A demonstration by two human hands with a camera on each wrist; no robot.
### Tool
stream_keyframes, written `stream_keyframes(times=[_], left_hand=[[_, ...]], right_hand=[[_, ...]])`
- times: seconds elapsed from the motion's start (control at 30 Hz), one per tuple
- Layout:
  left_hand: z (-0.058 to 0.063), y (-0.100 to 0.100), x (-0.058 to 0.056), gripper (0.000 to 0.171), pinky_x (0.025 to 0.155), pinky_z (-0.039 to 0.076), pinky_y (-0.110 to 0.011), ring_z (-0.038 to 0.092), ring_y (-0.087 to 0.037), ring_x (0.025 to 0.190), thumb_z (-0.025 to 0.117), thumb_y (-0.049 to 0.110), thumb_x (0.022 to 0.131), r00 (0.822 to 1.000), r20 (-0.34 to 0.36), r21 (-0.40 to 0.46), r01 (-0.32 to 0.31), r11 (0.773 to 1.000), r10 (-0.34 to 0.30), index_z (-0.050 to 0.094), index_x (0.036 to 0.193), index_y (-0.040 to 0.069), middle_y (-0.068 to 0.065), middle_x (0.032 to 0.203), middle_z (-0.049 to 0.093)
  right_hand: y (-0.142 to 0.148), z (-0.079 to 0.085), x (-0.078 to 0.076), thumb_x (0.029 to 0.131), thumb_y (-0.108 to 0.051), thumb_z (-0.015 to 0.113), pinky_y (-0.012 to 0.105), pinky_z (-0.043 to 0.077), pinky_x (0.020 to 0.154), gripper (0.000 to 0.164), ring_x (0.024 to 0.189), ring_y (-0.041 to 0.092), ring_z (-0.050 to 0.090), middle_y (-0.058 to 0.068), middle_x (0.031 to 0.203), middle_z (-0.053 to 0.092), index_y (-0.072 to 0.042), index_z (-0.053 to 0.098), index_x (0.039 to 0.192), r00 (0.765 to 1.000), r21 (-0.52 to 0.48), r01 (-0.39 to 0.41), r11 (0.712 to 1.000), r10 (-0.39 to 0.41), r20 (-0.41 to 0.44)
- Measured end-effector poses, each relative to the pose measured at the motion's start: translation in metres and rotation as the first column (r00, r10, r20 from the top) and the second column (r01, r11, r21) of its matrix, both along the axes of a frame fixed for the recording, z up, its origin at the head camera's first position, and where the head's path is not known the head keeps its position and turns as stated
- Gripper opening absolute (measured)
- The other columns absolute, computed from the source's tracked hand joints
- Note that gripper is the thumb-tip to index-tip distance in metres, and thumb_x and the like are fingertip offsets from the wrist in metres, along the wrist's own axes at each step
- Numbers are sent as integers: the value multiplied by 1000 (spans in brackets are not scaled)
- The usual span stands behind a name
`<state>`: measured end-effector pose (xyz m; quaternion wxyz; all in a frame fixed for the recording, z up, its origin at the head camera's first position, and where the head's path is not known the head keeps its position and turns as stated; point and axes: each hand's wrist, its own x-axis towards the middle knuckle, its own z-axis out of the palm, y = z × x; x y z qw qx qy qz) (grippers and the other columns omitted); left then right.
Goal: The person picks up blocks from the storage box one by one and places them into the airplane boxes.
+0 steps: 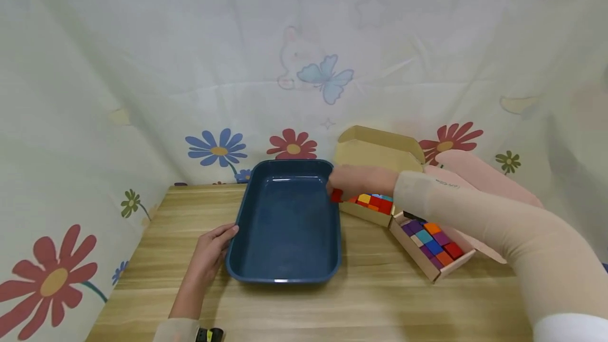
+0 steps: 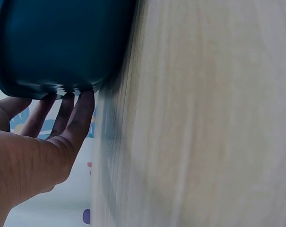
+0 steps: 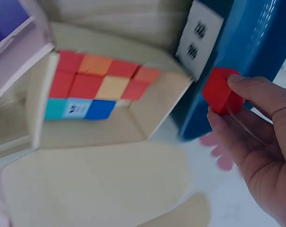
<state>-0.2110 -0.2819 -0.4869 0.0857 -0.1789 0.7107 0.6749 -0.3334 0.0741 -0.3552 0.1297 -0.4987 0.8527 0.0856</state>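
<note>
A deep blue rectangular tray (image 1: 287,226) stands on the wooden table. My left hand (image 1: 215,249) holds its left rim, the thumb at the top edge and the other fingers (image 2: 79,118) against the outer wall. Beside the opposite rim, toward the far right corner, my right hand (image 1: 353,181) pinches a red block (image 3: 223,91) between thumb and fingers. In the right wrist view this block overlaps the tray's wall. Just under my right forearm is an open cardboard box (image 1: 366,216) of coloured blocks (image 3: 88,87), mostly red and orange with some blue.
A second open box (image 1: 414,255), with a pink lid, holds purple, blue, orange and red blocks (image 1: 433,247) at the right. A white printed label (image 3: 199,40) shows on the tray's outer side. Flower-printed cloth (image 1: 218,99) hangs behind the table (image 1: 370,300).
</note>
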Motion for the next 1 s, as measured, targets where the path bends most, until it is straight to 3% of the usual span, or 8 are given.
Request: stream_keyframes(times=[0.17, 0.3, 0.47, 0.57, 0.73, 0.83, 1.0], left_hand=[[1, 0, 0, 62, 88, 52, -32, 54, -22, 117, 66, 44, 87, 1000, 0, -15, 11, 1000, -11, 51, 134, 8, -11, 136, 50], [1, -1, 0, 63, 89, 51, -32, 55, -21, 116, 66, 46, 86, 1000, 3, -21, 11, 1000, -11, 52, 134, 8, -11, 135, 51], [0, -1, 0, 62, 92, 50, -33, 54, -21, 117, 65, 47, 86, 1000, 22, -38, 11, 999, -10, 52, 134, 9, -10, 136, 51], [0, -1, 0, 63, 93, 49, -34, 53, -22, 119, 65, 47, 86, 1000, 18, -32, 10, 999, -9, 52, 134, 9, -11, 136, 51], [0, 0, 0, 63, 92, 50, -34, 52, -23, 120, 65, 46, 86, 1000, 8, -23, 8, 1000, -8, 51, 134, 8, -11, 136, 50], [1, 0, 0, 64, 92, 50, -34, 51, -24, 120, 66, 47, 86, 1000, 12, -25, 6, 1000, -5, 51, 134, 8, -11, 136, 50], [-1, 0, 2, 62, 90, 50, -32, 54, -21, 116, 66, 46, 86, 1000, 14, -17, 0, 1000, 0, 53, 133, 8, -12, 136, 50]], right_hand=[[21, -4, -20, 80, -7, 74, 27, 54, 72, 22, 81, 20, 60, 7, 94, 69, -7, 73, 102, 997, -64, 54, 997, -57, -46], [38, -11, -31, 79, -2, 72, 29, 50, 67, 16, 77, 22, 54, 12, 91, 61, -6, 74, 94, 991, -106, 61, 992, -72, -109], [52, -31, -39, 79, -4, 74, 27, 48, 65, 16, 75, 19, 52, 9, 90, 54, -7, 74, 96, 980, -142, 114, 983, -135, -149], [56, -49, -42, 79, -6, 76, 26, 49, 66, 19, 75, 18, 54, 8, 89, 54, -7, 74, 97, 966, -150, 86, 985, -119, -231], [57, -76, -43, 78, -7, 76, 26, 53, 67, 13, 73, 20, 58, 10, 87, 57, -6, 73, 91, 917, -162, -34, 986, -34, -398], [57, -83, -41, 78, -5, 76, 27, 54, 67, 11, 73, 21, 60, 10, 85, 59, -5, 73, 89, 926, -194, -15, 981, -59, -373], [59, -84, -37, 80, -1, 72, 28, 54, 69, 11, 75, 20, 61, 8, 84, 64, -5, 72, 90, 968, -216, 58, 975, -108, -228]])
